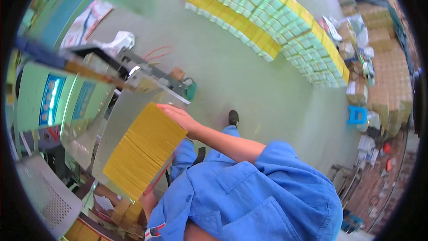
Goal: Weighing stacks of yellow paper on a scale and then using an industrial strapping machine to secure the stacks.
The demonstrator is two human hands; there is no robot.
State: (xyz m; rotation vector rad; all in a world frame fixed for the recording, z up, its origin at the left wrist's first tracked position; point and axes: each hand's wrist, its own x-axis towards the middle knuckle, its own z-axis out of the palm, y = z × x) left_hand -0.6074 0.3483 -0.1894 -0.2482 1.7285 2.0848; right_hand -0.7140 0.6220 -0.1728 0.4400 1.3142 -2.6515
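A long block of thin yellow sheets, packed edge to edge, lies slantwise over a pale metal machine table at the left. My right hand grips its far right end, with the thumb side along the upper corner. At the near end my left hand holds the lower corner, its fingers partly hidden behind the block. A thin red edge or strip shows along the block's side between the two hands. Whether the block rests on the table or is lifted slightly off it, I cannot tell.
Long rows of stacked white bundles with yellow tops stand on the floor ahead. Machine panels and a perforated grey plate are at the left. Cartons and a blue stool line the right.
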